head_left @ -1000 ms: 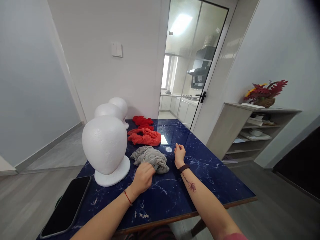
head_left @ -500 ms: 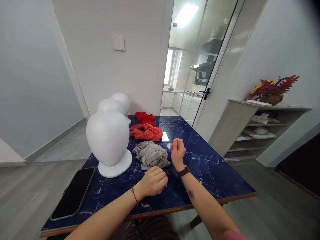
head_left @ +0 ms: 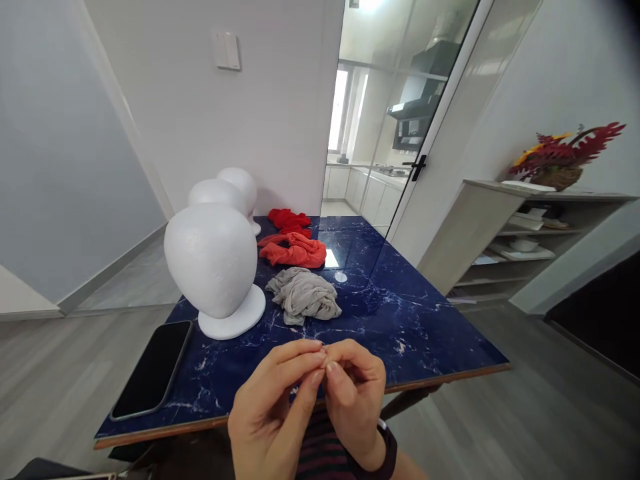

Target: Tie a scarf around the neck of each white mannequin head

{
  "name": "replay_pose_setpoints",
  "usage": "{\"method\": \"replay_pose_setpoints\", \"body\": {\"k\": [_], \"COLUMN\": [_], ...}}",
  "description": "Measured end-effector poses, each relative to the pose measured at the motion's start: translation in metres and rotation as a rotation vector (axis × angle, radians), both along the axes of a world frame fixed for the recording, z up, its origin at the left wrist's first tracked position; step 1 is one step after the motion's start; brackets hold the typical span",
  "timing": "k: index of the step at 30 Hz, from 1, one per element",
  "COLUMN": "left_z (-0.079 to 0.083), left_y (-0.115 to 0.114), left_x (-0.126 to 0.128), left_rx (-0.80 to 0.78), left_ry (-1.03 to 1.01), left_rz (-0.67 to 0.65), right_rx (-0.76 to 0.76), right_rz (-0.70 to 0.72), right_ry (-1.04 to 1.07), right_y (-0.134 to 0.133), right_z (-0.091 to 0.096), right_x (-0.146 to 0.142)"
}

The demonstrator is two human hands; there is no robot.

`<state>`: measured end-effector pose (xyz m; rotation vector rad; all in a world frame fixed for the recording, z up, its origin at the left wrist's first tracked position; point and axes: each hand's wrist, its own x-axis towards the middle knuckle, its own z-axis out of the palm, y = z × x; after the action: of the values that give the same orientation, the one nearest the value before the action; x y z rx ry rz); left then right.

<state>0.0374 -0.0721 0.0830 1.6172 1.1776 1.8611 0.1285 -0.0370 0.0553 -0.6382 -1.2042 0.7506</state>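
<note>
My left hand (head_left: 280, 393) and my right hand (head_left: 356, 393) meet fingertip to fingertip over the table's front edge. Both are pinched, and whatever small thing may lie between the fingertips is hidden. Beyond them a crumpled grey cloth (head_left: 305, 297) lies on the blue marbled table (head_left: 400, 320). Behind that cloth are a coral-red cloth (head_left: 295, 251) and a brighter red cloth (head_left: 289, 219). To the left stands a white foam head (head_left: 213, 257) on a round base, with a second foam head (head_left: 217, 191) and a third foam head (head_left: 243, 179) in a row behind it.
A black phone (head_left: 153, 369) lies at the table's left front corner. A glass door (head_left: 383, 107) stands behind the table. On the right, a grey shelf unit (head_left: 495, 233) carries a basket of artificial flowers (head_left: 557, 173).
My hands were apart, the right one near the grey cloth; they have come back toward me and joined at the fingertips. The view has tilted down slightly.
</note>
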Motion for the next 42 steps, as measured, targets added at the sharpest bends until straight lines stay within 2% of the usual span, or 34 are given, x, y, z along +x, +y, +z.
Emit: {"method": "replay_pose_setpoints", "body": {"k": [4, 8, 20, 31, 35, 42], "left_z": [-0.002, -0.004, -0.003, -0.001, -0.001, -0.003], "left_y": [-0.008, -0.011, -0.017, -0.006, -0.005, -0.007], "left_x": [0.004, 0.003, -0.007, -0.016, -0.017, -0.016], "left_rx": [0.071, 0.061, -0.012, -0.219, -0.264, -0.248], "left_ry": [-0.01, -0.009, -0.123, -0.537, -0.565, -0.589], "left_rz": [0.141, 0.165, 0.112, -0.174, -0.152, -0.098], "right_rx": [0.085, 0.125, 0.361, 0.402, 0.407, 0.409], "right_rz": [-0.105, -0.164, -0.339, -0.314, -0.306, -0.327], "right_ry": [-0.074, -0.105, -0.367, -0.448, -0.456, -0.491], "right_y": [-0.008, -0.013, -0.017, -0.016, -0.016, -0.017], "right_z": [0.012, 0.017, 0.018, 0.022, 0.021, 0.017], "right_x": [-0.004, -0.006, -0.005, -0.008, -0.009, -0.011]}}
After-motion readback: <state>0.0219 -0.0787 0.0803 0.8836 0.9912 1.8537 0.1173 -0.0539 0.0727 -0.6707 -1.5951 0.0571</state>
